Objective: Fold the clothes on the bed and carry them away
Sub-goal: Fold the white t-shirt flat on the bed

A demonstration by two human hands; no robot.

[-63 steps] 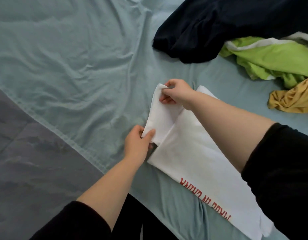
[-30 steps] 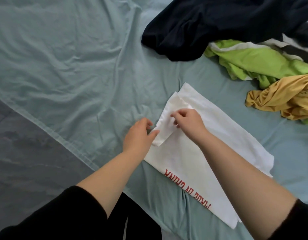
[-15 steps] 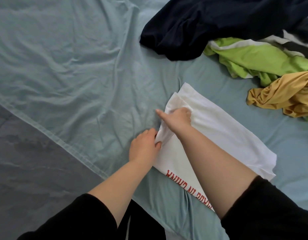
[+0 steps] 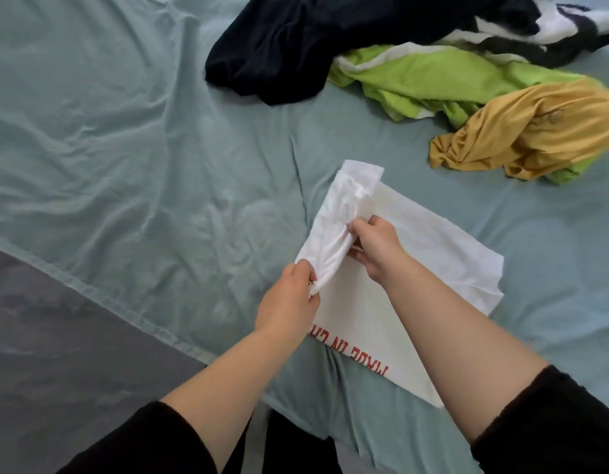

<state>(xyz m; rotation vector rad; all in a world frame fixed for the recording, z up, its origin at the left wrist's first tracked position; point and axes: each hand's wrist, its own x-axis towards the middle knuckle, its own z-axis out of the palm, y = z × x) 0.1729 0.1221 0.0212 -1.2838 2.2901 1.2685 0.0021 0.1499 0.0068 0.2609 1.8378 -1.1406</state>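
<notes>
- Now the white T-shirt (image 4: 419, 268) lies flat on the pale green bed sheet (image 4: 125, 148), its red lettering (image 4: 350, 354) along the near edge.
- The left hand (image 4: 286, 302) is at the T-shirt's left edge, thumb and fingers pinched on the lower end of a lifted strip of its fabric (image 4: 333, 224) (probably a sleeve, hard to tell).
- The right hand (image 4: 378, 244) is over the T-shirt's middle, with fingers curled round the same strip higher up.
- Beyond the T-shirt lies a dark navy garment (image 4: 289, 46).
- Beyond it to the right are a lime-green garment (image 4: 433, 77) and a mustard-yellow one (image 4: 535, 131), touching each other and well apart from the T-shirt.
</notes>
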